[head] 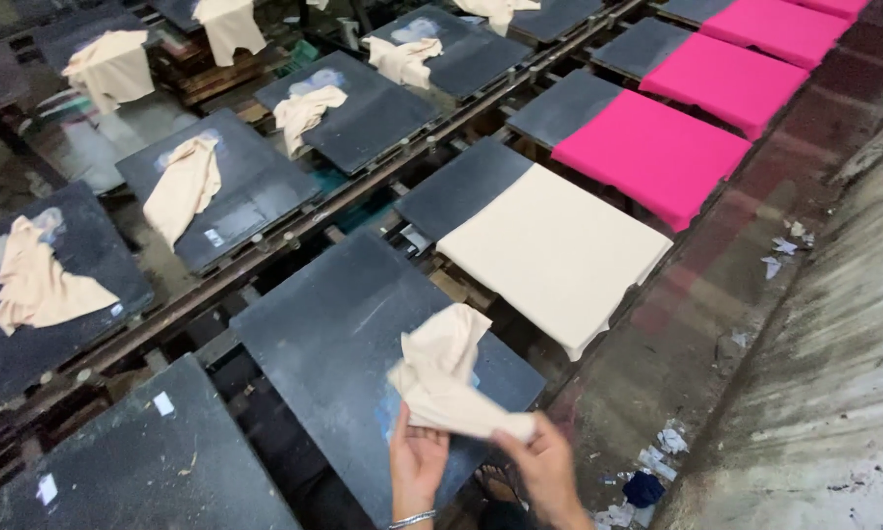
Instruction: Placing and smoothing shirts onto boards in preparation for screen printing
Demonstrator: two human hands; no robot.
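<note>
**Cream cloth being held over a dark printing board**

A crumpled cream cloth [446, 378] is being held by both hands above the near corner of a dark board [333, 334]. The cloth's lower edge is being pinched by the left hand [417, 466], fingers closed on it from below, while its right end is being gripped by the right hand [544, 471], fingers pressed together over the fabric. A thin bracelet [412, 519] is being worn on the left wrist.

Just beyond, a flat cream garment [554, 250] is being carried by the next board, and pink garments [657, 152] are being carried by those farther along. Across a metal rail [294, 231], more dark boards are being occupied by bunched cream cloths [181, 186]. Another bare board [137, 461] is lying to the left. Paper scraps [657, 461] are being left scattered on the stained floor [804, 373] to the right. Nothing is standing between the hands and the board.
</note>
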